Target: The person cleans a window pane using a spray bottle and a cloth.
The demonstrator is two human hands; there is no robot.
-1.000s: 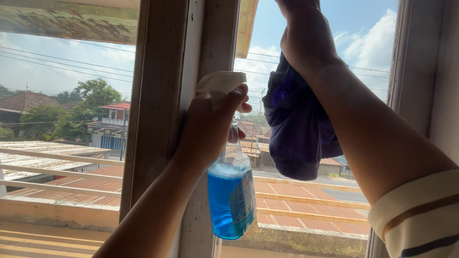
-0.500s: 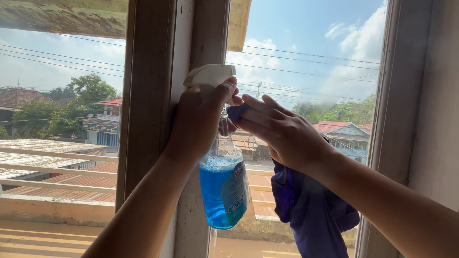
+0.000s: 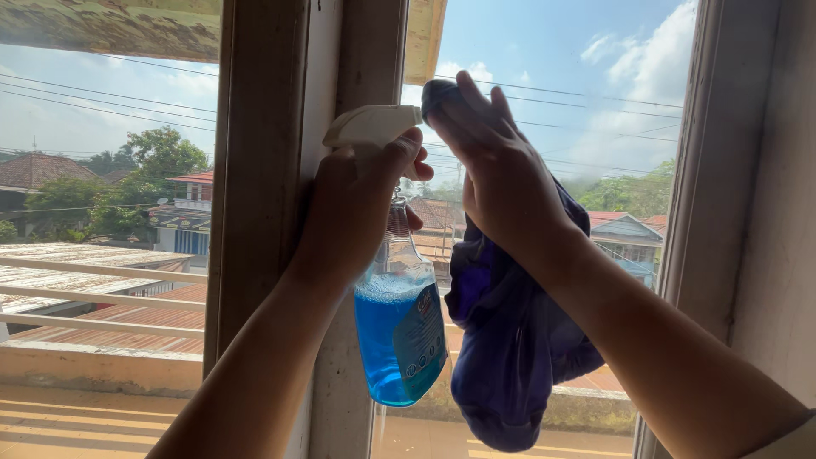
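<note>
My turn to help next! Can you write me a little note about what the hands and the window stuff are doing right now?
Left hand: gripping the spray bottle by its white trigger head, held up by the wooden window frame. Bottle roughly half full of blue liquid.
Right hand: pressing a dark blue cloth toward the glass pane; most of the cloth hangs below the hand.
Done: cannot tell how much of the pane is wiped.
Left: no spray or streaks visible on the glass, so check it up close.

brown wooden window frame (image 3: pixel 255 170) with upright centre post, clear glass pane (image 3: pixel 595 127), pale wall (image 3: pixel 778 212) at right edge, bright daylight, blue sky with clouds, power lines, trees, red-roofed houses (image 3: pixel 195 178) outside
</note>
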